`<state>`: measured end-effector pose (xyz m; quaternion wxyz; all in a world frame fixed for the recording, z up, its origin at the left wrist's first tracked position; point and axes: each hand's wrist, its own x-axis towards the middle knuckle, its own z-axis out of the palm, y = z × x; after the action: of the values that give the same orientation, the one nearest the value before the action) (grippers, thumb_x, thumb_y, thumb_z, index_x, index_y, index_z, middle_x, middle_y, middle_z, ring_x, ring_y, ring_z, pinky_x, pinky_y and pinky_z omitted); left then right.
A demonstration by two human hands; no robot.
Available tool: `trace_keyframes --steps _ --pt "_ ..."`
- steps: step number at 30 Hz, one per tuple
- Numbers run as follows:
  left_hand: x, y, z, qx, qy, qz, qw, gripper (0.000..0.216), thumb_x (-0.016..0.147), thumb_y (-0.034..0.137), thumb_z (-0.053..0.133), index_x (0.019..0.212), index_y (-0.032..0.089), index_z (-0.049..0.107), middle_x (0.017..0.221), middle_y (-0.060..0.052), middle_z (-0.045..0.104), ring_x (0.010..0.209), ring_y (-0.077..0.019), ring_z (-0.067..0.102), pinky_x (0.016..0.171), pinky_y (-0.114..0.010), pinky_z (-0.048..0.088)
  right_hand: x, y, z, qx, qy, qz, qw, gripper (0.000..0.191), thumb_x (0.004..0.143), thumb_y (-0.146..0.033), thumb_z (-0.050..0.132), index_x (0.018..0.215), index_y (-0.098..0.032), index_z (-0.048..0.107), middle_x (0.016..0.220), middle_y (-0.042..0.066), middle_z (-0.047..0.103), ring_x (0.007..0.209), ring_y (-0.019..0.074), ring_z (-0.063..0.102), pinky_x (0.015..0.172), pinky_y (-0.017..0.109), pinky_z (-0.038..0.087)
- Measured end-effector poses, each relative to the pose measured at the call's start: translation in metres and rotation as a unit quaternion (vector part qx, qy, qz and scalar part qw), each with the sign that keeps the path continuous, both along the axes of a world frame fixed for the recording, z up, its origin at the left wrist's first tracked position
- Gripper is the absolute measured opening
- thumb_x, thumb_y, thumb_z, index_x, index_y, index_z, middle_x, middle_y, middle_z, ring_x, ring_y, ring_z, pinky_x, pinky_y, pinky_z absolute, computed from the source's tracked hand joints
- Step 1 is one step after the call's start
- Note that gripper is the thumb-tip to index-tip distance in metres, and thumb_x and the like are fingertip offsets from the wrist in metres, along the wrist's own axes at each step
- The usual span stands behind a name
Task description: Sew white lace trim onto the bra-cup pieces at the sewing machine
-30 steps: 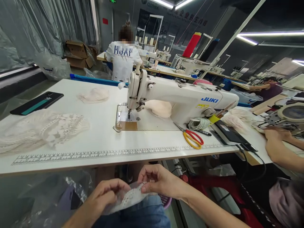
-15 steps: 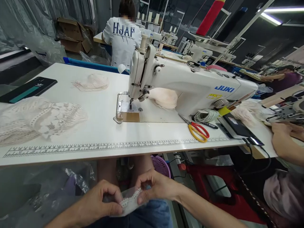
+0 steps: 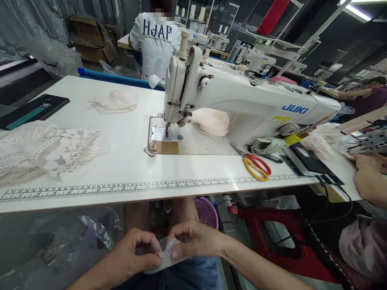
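Low over my lap, my left hand (image 3: 140, 249) pinches one end of a small white lace piece (image 3: 166, 253) between thumb and fingers. A short way to the right, my right hand (image 3: 193, 241) grips the same piece by its scalloped edge. Sheer fabric hangs below the fingers, partly hidden by them. Beyond the table's front edge stands a white sewing machine (image 3: 242, 94), with peach fabric (image 3: 211, 122) under its arm. Lace pieces (image 3: 66, 151) lie piled on the left of the table, and a smaller fringed bundle (image 3: 116, 101) lies behind them.
Scissors (image 3: 255, 165) with red and yellow handles lie beside a coil of cord (image 3: 267, 145). A ruler strip (image 3: 121, 188) runs along the table front. A dark phone-like box (image 3: 34, 111) is at left. A purple basket (image 3: 207, 213) stands below; co-workers sit behind and at right.
My hands have come slightly closer together, and the lace between them is now bunched shorter. The camera view has shifted a little; the things on the table stay put.
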<state>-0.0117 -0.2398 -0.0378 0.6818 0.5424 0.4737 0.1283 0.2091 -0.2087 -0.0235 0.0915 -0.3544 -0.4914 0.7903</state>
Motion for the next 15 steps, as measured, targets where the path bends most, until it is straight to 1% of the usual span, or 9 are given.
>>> trace_keyframes --steps 2,4,7,9,11,13,15 --pt "-0.003 0.0 0.003 0.01 0.012 -0.014 1.0 0.029 0.067 0.046 0.07 0.075 0.019 0.072 0.07 0.001 0.064 0.076 -0.0183 0.054 0.071 -0.023 0.04 -0.001 -0.001 -0.001 0.002 0.005 -0.007 1.0 0.039 0.061 -0.045 0.079 0.079 -0.012 0.07 0.067 -0.003 0.058 0.059 0.0062 0.046 0.058 0.019 0.036" --pt "-0.007 -0.001 0.008 0.015 0.033 -0.019 0.999 0.032 0.065 0.048 0.071 0.077 0.019 0.071 0.076 0.001 0.064 0.08 -0.0193 0.054 0.074 -0.024 0.04 -0.002 0.0 -0.002 -0.005 0.012 -0.015 1.0 0.036 0.061 -0.043 0.079 0.078 -0.012 0.071 0.068 -0.002 0.06 0.06 0.0066 0.048 0.06 0.019 0.038" --pt "-0.013 -0.001 0.013 0.005 0.049 -0.016 0.999 0.033 0.064 0.049 0.073 0.08 0.02 0.071 0.08 0.001 0.063 0.081 -0.0189 0.052 0.073 -0.024 0.039 0.0 0.002 -0.002 -0.038 0.017 -0.023 0.999 0.038 0.057 -0.042 0.081 0.077 -0.011 0.072 0.069 -0.001 0.061 0.061 0.0075 0.05 0.063 0.02 0.04" --pt "-0.014 0.001 0.015 -0.009 0.027 -0.03 0.999 0.029 0.064 0.046 0.074 0.075 0.019 0.072 0.073 0.002 0.061 0.074 -0.0164 0.051 0.068 -0.022 0.038 0.002 0.004 -0.003 -0.056 0.012 -0.027 0.998 0.039 0.055 -0.043 0.082 0.076 -0.011 0.072 0.069 -0.001 0.062 0.061 0.0077 0.051 0.063 0.021 0.04" --pt "-0.015 0.004 0.016 -0.031 -0.021 -0.037 0.999 0.026 0.065 0.042 0.075 0.07 0.017 0.072 0.065 0.003 0.059 0.065 -0.0136 0.049 0.062 -0.021 0.036 0.005 0.006 -0.005 -0.062 0.007 -0.027 0.998 0.04 0.055 -0.044 0.082 0.075 -0.011 0.072 0.069 0.0 0.062 0.062 0.0079 0.051 0.063 0.021 0.04" --pt "-0.016 0.006 0.015 -0.055 -0.08 -0.026 0.995 0.026 0.068 0.041 0.074 0.069 0.016 0.072 0.064 0.002 0.059 0.062 -0.0124 0.049 0.059 -0.021 0.036 0.007 0.008 -0.007 -0.059 0.004 -0.028 0.998 0.042 0.055 -0.047 0.081 0.075 -0.012 0.071 0.069 0.0 0.062 0.062 0.0082 0.051 0.063 0.021 0.04" --pt "-0.018 0.008 0.016 -0.072 -0.112 -0.005 0.991 0.03 0.072 0.044 0.07 0.074 0.015 0.072 0.068 0.0 0.061 0.065 -0.0124 0.05 0.06 -0.021 0.037 0.008 0.01 -0.009 -0.055 -0.001 -0.03 0.998 0.043 0.057 -0.05 0.08 0.074 -0.012 0.07 0.068 -0.001 0.061 0.061 0.0077 0.05 0.061 0.02 0.039"
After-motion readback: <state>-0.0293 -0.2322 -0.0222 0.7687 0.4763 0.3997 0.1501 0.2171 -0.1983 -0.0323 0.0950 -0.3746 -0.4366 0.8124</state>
